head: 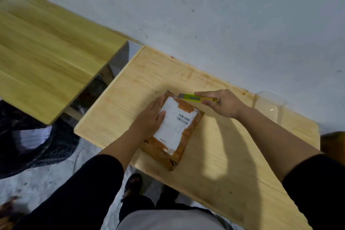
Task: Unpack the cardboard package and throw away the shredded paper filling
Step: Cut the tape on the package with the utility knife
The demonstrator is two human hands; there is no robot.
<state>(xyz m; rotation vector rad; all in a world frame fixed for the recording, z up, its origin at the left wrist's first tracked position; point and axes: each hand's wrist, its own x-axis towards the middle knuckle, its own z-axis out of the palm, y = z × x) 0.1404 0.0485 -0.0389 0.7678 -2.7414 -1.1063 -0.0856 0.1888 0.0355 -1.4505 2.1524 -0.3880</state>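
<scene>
Cardboard package [172,130] flat mid-desk [233,164], left hand [149,117] pressed open-palmed on its label; right hand [222,103] fisted around yellow-green box cutter [196,97], tip at package's far corner.

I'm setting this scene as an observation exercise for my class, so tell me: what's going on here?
A person stands at a wooden table, opening a taped cardboard package that lies flat on it. The left hand presses down on the package's white shipping label. The right hand holds a yellow-green utility knife with its tip at the package's far corner. The package is still sealed.
</scene>
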